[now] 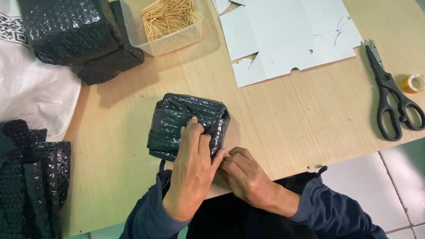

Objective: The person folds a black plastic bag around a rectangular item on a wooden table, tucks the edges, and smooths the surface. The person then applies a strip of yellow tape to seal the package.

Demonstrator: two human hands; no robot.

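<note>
Near the middle of the frame, a little left, a small parcel [186, 124] in black bubble wrap sat on the wooden table [283, 115]. The left hand [191, 170] lay flat over its near side, fingers pressed together and holding the wrap down. The right hand [245, 177] curled at the lower right corner, fingertips seemingly pinching the loose edge. The wrapping looked nearly closed; sealing appeared left. Two wrapped bundles [75, 35] already sat upper left; scissors [392, 97] and a tape roll [415, 83] lay untouched at right.
</note>
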